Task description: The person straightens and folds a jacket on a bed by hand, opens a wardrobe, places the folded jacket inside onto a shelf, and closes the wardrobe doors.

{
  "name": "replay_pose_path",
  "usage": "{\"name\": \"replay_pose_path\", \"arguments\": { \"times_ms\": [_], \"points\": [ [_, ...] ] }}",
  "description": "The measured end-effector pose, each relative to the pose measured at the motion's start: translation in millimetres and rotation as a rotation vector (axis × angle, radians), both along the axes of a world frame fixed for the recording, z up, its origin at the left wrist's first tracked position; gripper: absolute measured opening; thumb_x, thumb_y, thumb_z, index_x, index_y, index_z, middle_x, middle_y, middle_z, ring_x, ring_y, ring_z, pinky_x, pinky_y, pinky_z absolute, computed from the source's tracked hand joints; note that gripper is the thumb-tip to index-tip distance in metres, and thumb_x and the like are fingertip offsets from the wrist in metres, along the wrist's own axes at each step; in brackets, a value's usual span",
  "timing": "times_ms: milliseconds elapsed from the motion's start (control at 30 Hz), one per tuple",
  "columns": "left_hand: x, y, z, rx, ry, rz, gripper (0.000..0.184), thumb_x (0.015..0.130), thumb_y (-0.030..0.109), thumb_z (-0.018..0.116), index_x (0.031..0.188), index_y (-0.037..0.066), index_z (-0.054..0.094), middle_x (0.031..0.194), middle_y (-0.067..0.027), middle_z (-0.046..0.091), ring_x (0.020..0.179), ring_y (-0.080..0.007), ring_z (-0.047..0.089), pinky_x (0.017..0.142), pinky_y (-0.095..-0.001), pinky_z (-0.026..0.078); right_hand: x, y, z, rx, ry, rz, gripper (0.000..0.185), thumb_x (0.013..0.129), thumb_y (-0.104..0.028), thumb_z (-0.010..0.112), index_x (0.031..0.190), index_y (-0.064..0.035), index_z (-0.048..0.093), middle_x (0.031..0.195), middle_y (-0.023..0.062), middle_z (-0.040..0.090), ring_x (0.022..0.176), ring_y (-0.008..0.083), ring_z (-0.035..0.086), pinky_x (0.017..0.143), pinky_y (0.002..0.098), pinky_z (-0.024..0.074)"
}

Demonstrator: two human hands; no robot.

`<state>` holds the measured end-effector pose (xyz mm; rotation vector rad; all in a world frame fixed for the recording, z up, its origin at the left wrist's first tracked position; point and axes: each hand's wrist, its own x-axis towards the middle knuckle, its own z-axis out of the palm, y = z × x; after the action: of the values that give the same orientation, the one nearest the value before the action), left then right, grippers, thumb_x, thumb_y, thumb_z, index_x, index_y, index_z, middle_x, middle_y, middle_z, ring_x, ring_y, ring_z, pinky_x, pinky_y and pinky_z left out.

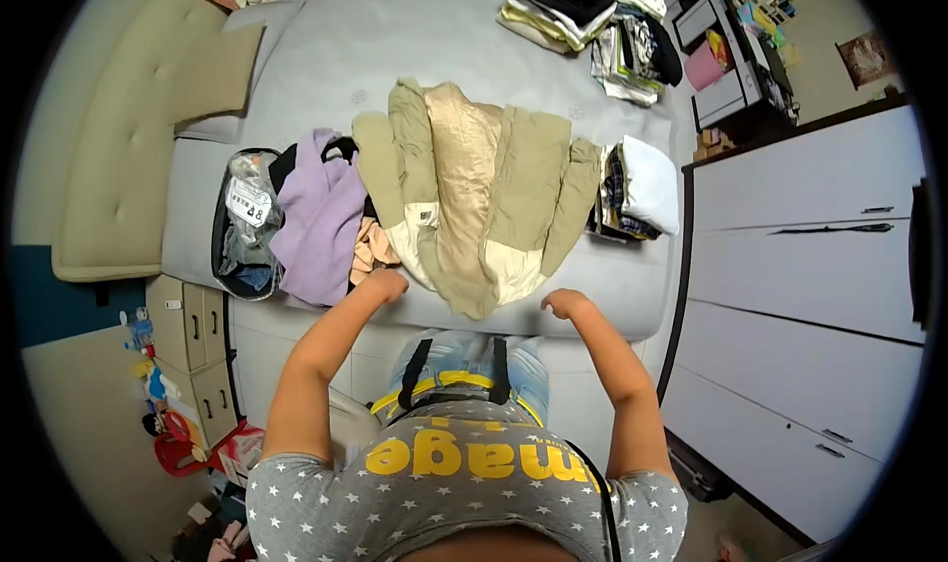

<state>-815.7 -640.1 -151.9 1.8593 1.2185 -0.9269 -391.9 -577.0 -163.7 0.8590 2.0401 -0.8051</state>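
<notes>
Both arms extend forward, elbows bent, fingers curled. Left hand (388,284): 7 o'clock of one spread jacket (484,192). Right hand (564,303): 5 o'clock. Whether either grip is grasping fabric cannot be determined. On the bed (415,29): one black-rimmed case (217,256) and one lilac garment (318,216) at 9 o'clock; one folded stack (647,187) at 3 o'clock. Bed edge: 6 o'clock. Grey bed surface extends toward 12 o'clock.

Light falls evenly; black-rimmed edges bow strongly.
</notes>
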Motion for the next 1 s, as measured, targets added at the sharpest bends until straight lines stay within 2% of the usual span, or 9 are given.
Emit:
{"name": "replay_pose_path", "arguments": {
  "times_ms": [33, 100, 300, 433, 600, 700, 800, 867, 1000],
  "points": [
    [3, -5, -1, 0.054, -0.108, 0.190, 0.036, 0.073, 0.011, 0.053, 0.109, 0.015, 0.060, 0.106, -0.0110, 0.062, 0.099, -0.0299, 0.058, 0.084, -0.0404, 0.045, -2, -11, -14, 0.012, 0.135, -0.120, 0.033, 0.078, -0.005, 0.048, 0.105, -0.0158, 0.063, 0.105, 0.0130, 0.062, 0.098, 0.0301, 0.057, 0.084, 0.0387, 0.0449],
    [11, -6, -1, 0.110, -0.141, 0.265, 0.034, 0.073, 0.009, 0.052, 0.107, 0.011, 0.061, 0.105, -0.0129, 0.062, 0.099, -0.0298, 0.058, 0.083, -0.0401, 0.046, -8, -27, -18, 0.077, 0.389, -0.340, 0.031, 0.076, -0.007, 0.049, 0.104, -0.0081, 0.061, 0.099, 0.0201, 0.062, 0.093, 0.0341, 0.058, 0.082, 0.0412, 0.0452],
    [33, -5, -61, 0.389, -0.351, 0.619, 0.037, 0.076, 0.014, 0.055, 0.111, 0.000, 0.051, 0.101, -0.0224, 0.057, 0.096, -0.0380, 0.054, 0.084, -0.0426, 0.043, -51, -32, -25, 0.057, 0.414, -0.572, 0.029, 0.074, -0.010, 0.052, 0.101, -0.0041, 0.061, 0.092, 0.0209, 0.063, 0.088, 0.0341, 0.059, 0.079, 0.0405, 0.0465],
    [73, 29, -72, 0.468, -0.305, 0.791, 0.055, 0.071, 0.021, 0.065, 0.120, 0.004, 0.045, 0.114, -0.0172, 0.051, 0.107, -0.0337, 0.049, 0.086, -0.0415, 0.044, -92, -16, -56, 0.082, 0.507, -0.740, 0.026, 0.074, -0.013, 0.054, 0.098, -0.0026, 0.061, 0.091, 0.0208, 0.063, 0.086, 0.0343, 0.059, 0.078, 0.0398, 0.0468],
    [109, 68, -98, 0.442, -0.206, 0.827, 0.060, 0.071, 0.019, 0.067, 0.123, 0.005, 0.041, 0.119, -0.0192, 0.048, 0.109, -0.0353, 0.047, 0.089, -0.0413, 0.042, -124, 9, -88, 0.004, 0.480, -0.616, 0.026, 0.076, -0.014, 0.052, 0.097, -0.0015, 0.061, 0.092, 0.0211, 0.061, 0.089, 0.0352, 0.057, 0.079, 0.0399, 0.0456],
    [112, 100, -120, 0.645, -0.337, 0.910, 0.048, 0.072, 0.013, 0.063, 0.114, 0.002, 0.044, 0.110, -0.0209, 0.049, 0.103, -0.0371, 0.047, 0.086, -0.0434, 0.042, -126, 33, -118, 0.032, 0.548, -0.610, 0.026, 0.076, -0.012, 0.050, 0.097, -0.0017, 0.061, 0.096, 0.0216, 0.060, 0.094, 0.0346, 0.055, 0.083, 0.0399, 0.0437],
    [95, 159, -130, 0.820, -0.335, 0.979, 0.039, 0.075, 0.007, 0.057, 0.111, 0.000, 0.045, 0.107, -0.0229, 0.048, 0.101, -0.0386, 0.047, 0.086, -0.0434, 0.041, -132, 83, -127, 0.226, 0.589, -0.656, 0.024, 0.077, -0.011, 0.049, 0.096, -0.0019, 0.061, 0.098, 0.0219, 0.059, 0.096, 0.0351, 0.053, 0.084, 0.0412, 0.0427],
    [76, 207, -123, 0.841, -0.268, 1.034, 0.039, 0.078, -0.001, 0.044, 0.116, -0.001, 0.047, 0.110, -0.0211, 0.049, 0.103, -0.0372, 0.047, 0.088, -0.0410, 0.040, -135, 127, -131, 0.318, 0.552, -0.680, 0.024, 0.077, -0.009, 0.050, 0.098, -0.0015, 0.059, 0.098, 0.0211, 0.057, 0.095, 0.0359, 0.052, 0.084, 0.0411, 0.0428],
    [27, 297, -134, 1.011, -0.355, 1.161, 0.039, 0.079, -0.002, 0.042, 0.118, -0.001, 0.047, 0.109, -0.0229, 0.049, 0.100, -0.0376, 0.049, 0.087, -0.0397, 0.040, -146, 206, -144, 0.603, 0.587, -0.655, 0.027, 0.075, -0.002, 0.051, 0.101, 0.0008, 0.055, 0.107, 0.0210, 0.052, 0.101, 0.0365, 0.049, 0.087, 0.0401, 0.0417]
  ]
}}
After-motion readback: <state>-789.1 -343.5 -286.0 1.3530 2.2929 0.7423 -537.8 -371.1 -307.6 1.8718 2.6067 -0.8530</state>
